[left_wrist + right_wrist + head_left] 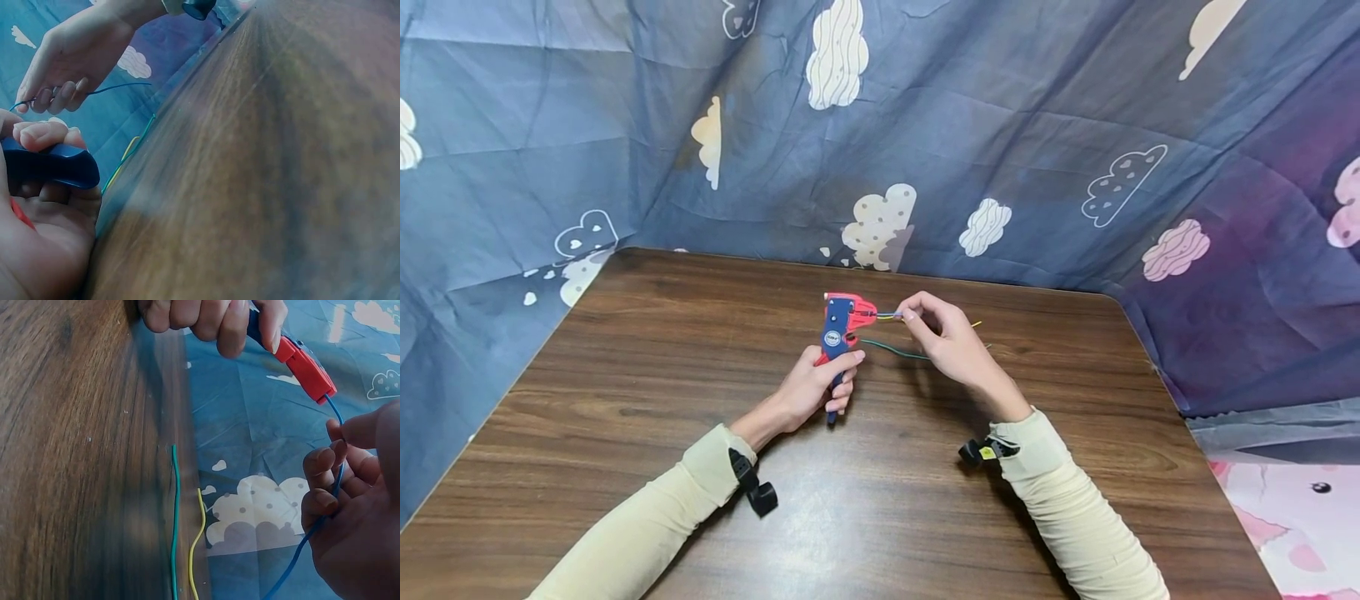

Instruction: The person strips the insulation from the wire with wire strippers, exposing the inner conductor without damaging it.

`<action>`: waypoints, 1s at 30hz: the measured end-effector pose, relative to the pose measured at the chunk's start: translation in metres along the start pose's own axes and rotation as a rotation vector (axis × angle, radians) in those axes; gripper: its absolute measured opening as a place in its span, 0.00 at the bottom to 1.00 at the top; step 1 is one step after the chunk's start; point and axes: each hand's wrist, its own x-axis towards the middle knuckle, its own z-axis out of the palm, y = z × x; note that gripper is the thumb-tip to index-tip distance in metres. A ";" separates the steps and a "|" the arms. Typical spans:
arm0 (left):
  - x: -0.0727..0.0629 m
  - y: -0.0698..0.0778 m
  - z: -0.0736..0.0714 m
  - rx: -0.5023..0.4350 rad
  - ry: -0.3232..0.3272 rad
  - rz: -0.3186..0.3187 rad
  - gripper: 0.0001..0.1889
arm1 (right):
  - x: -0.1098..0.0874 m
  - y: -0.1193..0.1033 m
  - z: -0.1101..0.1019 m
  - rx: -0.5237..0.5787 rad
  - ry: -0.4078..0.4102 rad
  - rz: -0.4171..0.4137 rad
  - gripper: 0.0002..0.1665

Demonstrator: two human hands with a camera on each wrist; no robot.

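Observation:
Fingers of my left hand (805, 390) wrap round the handles of a blue and red wire stripper (836, 323), held upright above the table. Its red nose points right. With thumb and fingertips my right hand (957, 348) pinches a blue wire (292, 557) a short way from that nose. In the right wrist view the wire runs straight up to the red tip, and its tail hangs past the palm. A green wire (175, 515) and a yellow wire (199, 540) lie on the table beneath, partly hidden behind my right hand in the head view.
The brown wood-grain table (865, 517) reaches back to a dark blue cloth backdrop (760, 167) printed with clouds. A pinkish cloth (1285, 517) hangs at the right edge. Each wrist wears a black strapped camera.

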 end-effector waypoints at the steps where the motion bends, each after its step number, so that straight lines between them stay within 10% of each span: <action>1: 0.000 0.000 0.000 0.000 0.003 -0.004 0.25 | 0.000 0.000 0.000 -0.001 0.000 -0.001 0.09; 16: -0.001 -0.001 0.009 0.037 0.040 0.011 0.22 | -0.002 -0.011 0.003 -0.071 -0.005 -0.005 0.06; 30: 0.002 -0.004 -0.004 -0.020 -0.178 0.016 0.24 | -0.001 -0.008 0.000 -0.093 0.022 -0.049 0.05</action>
